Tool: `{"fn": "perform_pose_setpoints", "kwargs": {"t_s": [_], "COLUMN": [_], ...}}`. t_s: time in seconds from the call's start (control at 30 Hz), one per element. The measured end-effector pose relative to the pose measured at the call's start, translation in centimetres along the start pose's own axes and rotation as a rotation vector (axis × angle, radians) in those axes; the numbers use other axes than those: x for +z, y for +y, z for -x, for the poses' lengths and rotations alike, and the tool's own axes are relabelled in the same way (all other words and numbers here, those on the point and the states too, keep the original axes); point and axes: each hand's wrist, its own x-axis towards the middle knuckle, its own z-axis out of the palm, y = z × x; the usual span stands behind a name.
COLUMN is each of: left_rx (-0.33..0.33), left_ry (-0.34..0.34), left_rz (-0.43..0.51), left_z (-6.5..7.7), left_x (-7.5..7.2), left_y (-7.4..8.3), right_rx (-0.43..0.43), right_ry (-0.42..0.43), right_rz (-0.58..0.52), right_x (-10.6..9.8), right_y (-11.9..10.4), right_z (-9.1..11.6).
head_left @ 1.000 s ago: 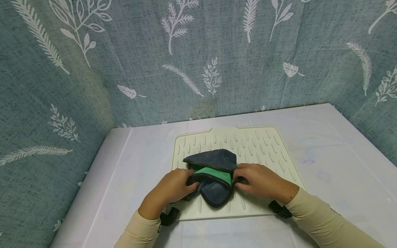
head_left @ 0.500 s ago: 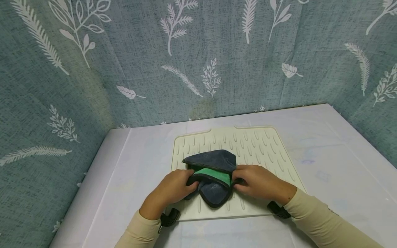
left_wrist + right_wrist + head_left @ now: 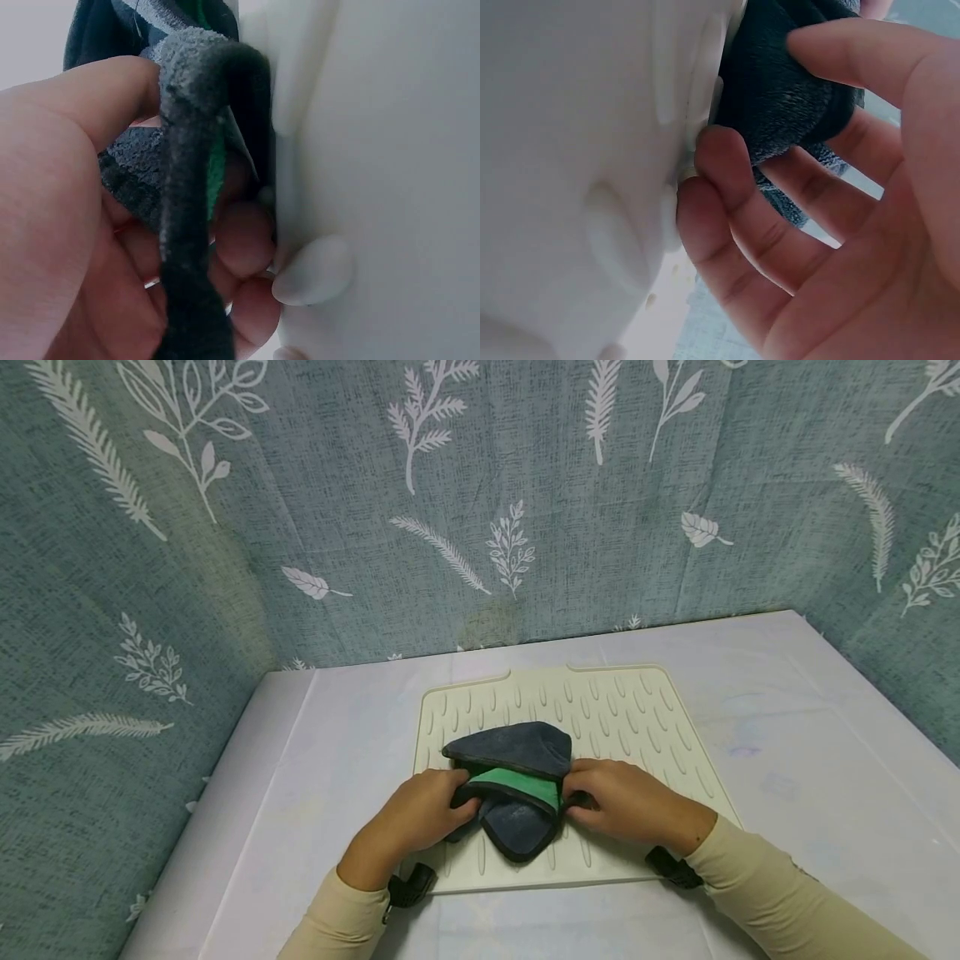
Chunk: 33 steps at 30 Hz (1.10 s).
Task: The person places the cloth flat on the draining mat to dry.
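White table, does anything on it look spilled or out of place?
A faint purplish mark right of the cream mat stands out against the white table, possibly a stain. The dark cloth just looks bunched.

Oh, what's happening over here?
A person is handling a dark grey cloth with both bare hands. The left hand holds it at one side and the right hand at the other. The cloth is bunched up rather than flat, with a bright green strip showing between its folds. It sits on a cream ridged mat, which lies on a white-covered table.
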Motion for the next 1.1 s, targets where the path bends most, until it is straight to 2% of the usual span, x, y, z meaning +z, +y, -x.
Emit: {"fn": "perform_pose_setpoints", "kwargs": {"t_s": [0.2, 0.47, 0.67, 0.8, 1.1], "left_rx": [0.018, 0.014, 0.048, 0.073, 0.107], "left_ry": [-0.008, -0.074, -0.043, -0.006, 0.025], "left_rz": [0.007, 0.07, 0.023, 0.027, 0.168], "left_z": [0.2, 0.4, 0.5, 0.6, 0.7], "left_x": [-0.2, -0.4, -0.4, -0.7, -1.4], "left_y": [0.1, 0.2, 0.3, 0.4, 0.3], "right_rx": [-0.013, -0.016, -0.016, -0.007, 0.024], "right_ry": [-0.032, -0.033, -0.035, -0.027, 0.056], "right_rz": [0.028, 0.015, 0.01, 0.02, -0.009], "right_x": [0.0, -0.2, -0.3, -0.3, -1.1], "right_y": [-0.1, -0.1, -0.3, -0.3, 0.6], "right_z": [-0.1, 0.0, 0.0, -0.1, 0.2]}}
